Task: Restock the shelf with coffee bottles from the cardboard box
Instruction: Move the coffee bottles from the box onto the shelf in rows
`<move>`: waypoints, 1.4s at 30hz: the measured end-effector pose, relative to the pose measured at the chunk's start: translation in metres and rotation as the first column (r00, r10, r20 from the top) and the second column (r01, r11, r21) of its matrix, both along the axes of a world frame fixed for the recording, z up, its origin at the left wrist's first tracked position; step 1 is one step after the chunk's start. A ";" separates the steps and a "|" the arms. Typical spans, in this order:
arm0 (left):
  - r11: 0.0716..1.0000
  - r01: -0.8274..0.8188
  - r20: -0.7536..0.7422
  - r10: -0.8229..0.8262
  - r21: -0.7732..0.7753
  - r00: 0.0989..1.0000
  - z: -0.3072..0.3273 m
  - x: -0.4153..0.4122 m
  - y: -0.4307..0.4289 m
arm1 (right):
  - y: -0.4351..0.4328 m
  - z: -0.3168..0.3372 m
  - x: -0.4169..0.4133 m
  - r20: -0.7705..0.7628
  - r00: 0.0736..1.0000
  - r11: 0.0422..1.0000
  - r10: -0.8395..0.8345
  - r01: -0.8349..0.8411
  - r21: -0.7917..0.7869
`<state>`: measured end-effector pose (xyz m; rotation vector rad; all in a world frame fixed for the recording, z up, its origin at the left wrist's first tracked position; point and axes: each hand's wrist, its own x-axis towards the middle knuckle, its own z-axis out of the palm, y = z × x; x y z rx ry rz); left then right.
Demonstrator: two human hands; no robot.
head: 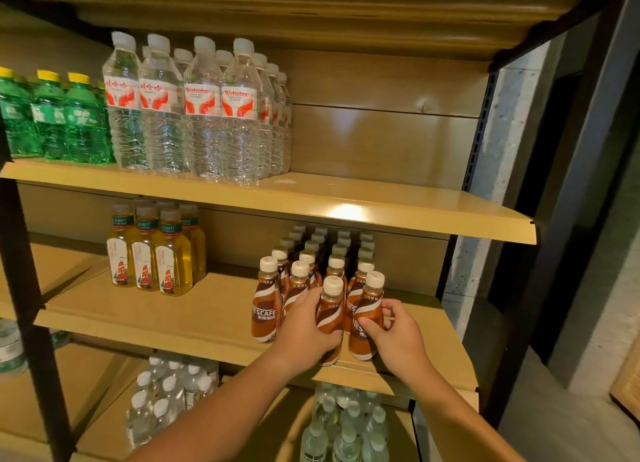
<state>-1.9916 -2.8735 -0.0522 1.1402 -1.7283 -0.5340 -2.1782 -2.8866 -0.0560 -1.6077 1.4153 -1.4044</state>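
Note:
Several brown coffee bottles with white caps stand in rows on the middle shelf, right of centre. At the front edge, my left hand is wrapped around one coffee bottle. My right hand grips the coffee bottle beside it, at the front right of the group. Both held bottles stand upright on the shelf. Another front coffee bottle stands free to the left. The cardboard box is out of view.
Yellow tea bottles stand left on the same shelf. The shelf above holds clear water bottles and green bottles, with bare board at its right. Small water bottles fill the shelf below. A dark upright post stands left.

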 end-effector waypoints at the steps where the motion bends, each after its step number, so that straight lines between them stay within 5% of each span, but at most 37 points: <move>1: 1.000 -0.019 0.023 0.019 -0.014 1.000 0.000 -0.001 0.002 | 0.000 -0.001 0.000 0.019 1.000 1.000 0.007 -0.007 0.010; 12: 0.986 -0.164 0.060 0.165 -0.008 0.985 -0.035 -0.013 0.011 | 0.002 -0.012 0.002 0.155 0.986 0.998 0.063 -0.063 0.001; 22: 0.982 -0.162 -0.073 0.170 0.094 0.983 -0.065 -0.035 0.008 | 0.004 -0.021 0.003 0.314 0.941 0.991 0.123 -0.130 0.001; 35: 0.969 -0.195 -0.064 0.206 0.150 0.976 -0.074 -0.036 -0.001 | -0.004 -0.030 -0.003 0.293 0.943 0.986 0.156 -0.164 0.002; 42: 0.951 -0.180 -0.186 0.229 0.250 0.955 -0.062 -0.040 0.001 | -0.007 -0.036 -0.001 0.316 0.937 0.986 0.148 -0.163 0.023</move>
